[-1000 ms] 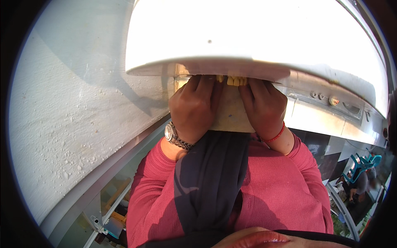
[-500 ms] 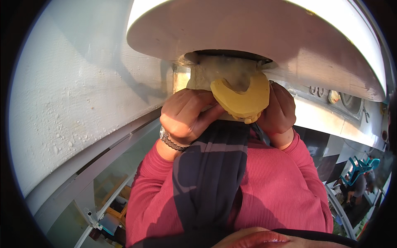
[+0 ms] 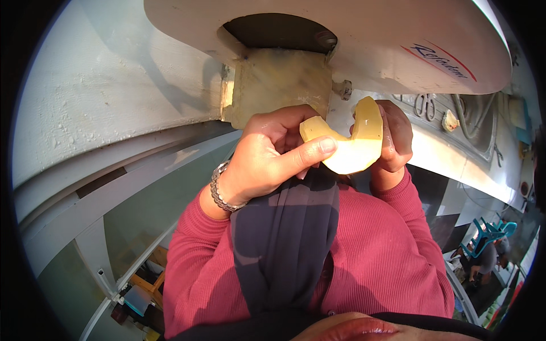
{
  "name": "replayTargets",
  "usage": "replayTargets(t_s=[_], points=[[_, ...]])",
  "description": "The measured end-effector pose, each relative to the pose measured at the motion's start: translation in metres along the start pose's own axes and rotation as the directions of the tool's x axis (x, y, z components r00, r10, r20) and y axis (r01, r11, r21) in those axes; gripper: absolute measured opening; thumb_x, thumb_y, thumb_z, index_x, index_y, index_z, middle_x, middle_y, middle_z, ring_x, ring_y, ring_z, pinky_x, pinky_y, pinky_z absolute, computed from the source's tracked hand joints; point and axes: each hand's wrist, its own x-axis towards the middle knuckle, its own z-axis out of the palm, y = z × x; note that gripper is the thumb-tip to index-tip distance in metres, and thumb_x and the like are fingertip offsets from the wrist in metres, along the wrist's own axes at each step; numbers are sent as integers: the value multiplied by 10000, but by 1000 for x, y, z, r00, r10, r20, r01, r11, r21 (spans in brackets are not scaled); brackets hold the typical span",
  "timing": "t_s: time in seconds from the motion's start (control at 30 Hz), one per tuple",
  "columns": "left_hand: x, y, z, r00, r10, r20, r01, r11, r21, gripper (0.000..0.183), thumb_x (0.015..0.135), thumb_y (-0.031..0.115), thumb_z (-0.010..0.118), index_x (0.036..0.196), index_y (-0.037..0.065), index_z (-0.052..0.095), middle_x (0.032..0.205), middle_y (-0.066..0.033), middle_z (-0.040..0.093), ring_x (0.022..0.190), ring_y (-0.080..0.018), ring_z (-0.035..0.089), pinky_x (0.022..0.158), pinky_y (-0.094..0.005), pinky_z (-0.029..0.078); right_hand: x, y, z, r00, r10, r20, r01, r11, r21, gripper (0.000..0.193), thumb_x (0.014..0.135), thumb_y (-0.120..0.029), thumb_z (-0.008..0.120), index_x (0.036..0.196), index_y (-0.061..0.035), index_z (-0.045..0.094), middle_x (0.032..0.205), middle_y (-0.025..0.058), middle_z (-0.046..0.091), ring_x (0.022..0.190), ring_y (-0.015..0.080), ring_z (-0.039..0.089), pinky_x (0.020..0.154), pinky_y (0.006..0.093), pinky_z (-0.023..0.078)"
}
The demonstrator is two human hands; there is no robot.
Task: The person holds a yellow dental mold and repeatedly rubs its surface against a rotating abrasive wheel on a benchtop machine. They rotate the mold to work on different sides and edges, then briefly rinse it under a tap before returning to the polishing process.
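Both my hands hold a yellow, curved, U-shaped piece (image 3: 354,152) with a glossy surface. My left hand (image 3: 266,156), with a metal wristband, pinches its left end with the thumb laid along the front. My right hand (image 3: 393,136) grips the right end from behind. The piece sits just below a pale yellowish block (image 3: 281,79) that hangs out of a dark rectangular opening (image 3: 276,31) in a big white curved shell (image 3: 387,40) overhead. A bolt (image 3: 343,89) sticks out beside the block.
A rough white wall and pale beams (image 3: 114,96) run along the left. My red sleeves and a dark scarf (image 3: 284,238) fill the middle. At lower right a person (image 3: 483,258) sits by a teal chair. Scissors and cables (image 3: 449,108) hang on the right.
My hands were pressed up against the block under the shell. They have since come down and away holding the yellow piece, and the opening above the block now shows.
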Motion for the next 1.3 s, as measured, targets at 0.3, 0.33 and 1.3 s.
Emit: replayTargets(t_s=[0.3, 0.33, 1.3], points=[[1, -30, 19, 982, 184, -34, -186, 977, -105, 333, 997, 276, 416, 998, -23, 562, 804, -76, 614, 657, -101, 563, 561, -223, 428, -19, 4, -17, 994, 102, -35, -101, 994, 29, 363, 842, -182, 570, 1045, 119, 583, 820, 212, 654, 687, 336, 647, 649, 384, 524], [2, -32, 25, 963, 248, -104, -253, 967, -39, 320, 980, 272, 443, 1002, -25, 561, 819, -81, 620, 663, -112, 574, 568, -230, 435, -14, 2, -15, 998, 39, -56, -42, 997, -68, 347, 815, -148, 614, 1037, 117, 583, 814, 207, 655, 680, 336, 649, 636, 373, 528], [44, -12, -61, 728, 684, -46, 53, 11, 999, 161, 807, 185, 689, 878, 64, 610, 659, -93, 619, 557, -279, 615, 475, -358, 469, 53, -16, 73, 867, 499, 10, -446, 783, -433, 103, 793, -132, 653, 874, -87, 610, 618, 73, 549, 512, 254, 574, 445, 351, 456]])
